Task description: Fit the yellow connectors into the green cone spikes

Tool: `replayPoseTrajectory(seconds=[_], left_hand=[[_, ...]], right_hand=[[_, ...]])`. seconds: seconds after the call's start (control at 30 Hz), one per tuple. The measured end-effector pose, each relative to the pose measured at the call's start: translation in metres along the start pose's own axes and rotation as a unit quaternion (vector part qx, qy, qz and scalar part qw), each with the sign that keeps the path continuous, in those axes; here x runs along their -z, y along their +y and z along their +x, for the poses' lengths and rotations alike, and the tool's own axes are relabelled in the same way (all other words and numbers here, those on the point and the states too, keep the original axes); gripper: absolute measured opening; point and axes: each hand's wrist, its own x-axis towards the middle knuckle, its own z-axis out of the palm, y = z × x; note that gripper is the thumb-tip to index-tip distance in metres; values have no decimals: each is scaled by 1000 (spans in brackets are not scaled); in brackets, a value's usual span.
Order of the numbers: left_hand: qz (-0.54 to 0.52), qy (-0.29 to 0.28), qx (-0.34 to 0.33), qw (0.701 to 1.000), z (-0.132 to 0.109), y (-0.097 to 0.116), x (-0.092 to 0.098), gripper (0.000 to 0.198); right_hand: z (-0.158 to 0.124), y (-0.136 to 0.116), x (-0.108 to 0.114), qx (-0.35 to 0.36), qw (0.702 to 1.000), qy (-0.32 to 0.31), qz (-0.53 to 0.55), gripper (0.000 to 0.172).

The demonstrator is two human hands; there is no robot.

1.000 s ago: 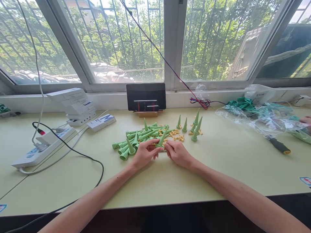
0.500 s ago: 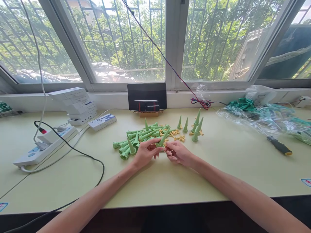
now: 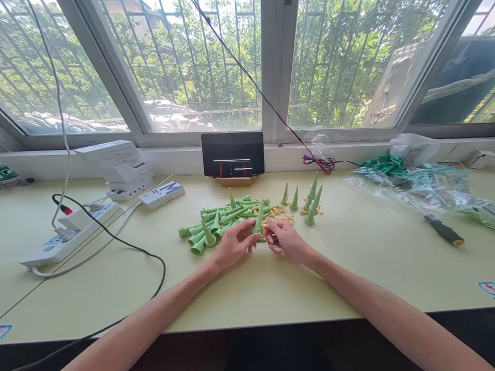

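Green cone (image 3: 259, 219) stands almost straight up in my left hand (image 3: 234, 242), near the green pile (image 3: 228, 216). A moment ago it leaned more to the right, and my right hand (image 3: 286, 239) was lower. Now my right fingertips are up beside the cone, so I think I can get at its side better. My left thumb and fingers pinch its wide bottom. My right fingers curl in by a small yellow piece (image 3: 264, 224); I can't tell if they hold it. Both arms reach forward over the worktop (image 3: 270, 293).
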Motion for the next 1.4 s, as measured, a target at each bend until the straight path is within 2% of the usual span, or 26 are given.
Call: replayPoseTrajectory(seconds=[0.1, 0.27, 0.43, 0.6, 1.07, 1.4], left_hand=[[-6, 21, 1, 1000, 1, 4, -1, 45], [-38, 40, 1, 998, 2, 10, -2, 42], [-44, 19, 1, 999, 0, 12, -2, 40], [-53, 10, 0, 999, 0, 8, -1, 38], [-20, 4, -9, 1000, -3, 3, 1, 39], [-2, 27, -5, 1000, -4, 0, 0, 42]], right_hand=[[-1, 3, 0, 101, 985, 46, -129, 48], [-2, 2, 5, 211, 921, 77, -320, 37], [0, 2, 12, 272, 871, 64, -404, 35], [1, 4, 14, 295, 847, 56, -438, 34], [0, 12, 14, 318, 839, 71, -436, 36], [-3, 10, 3, 256, 891, 117, -357, 43]])
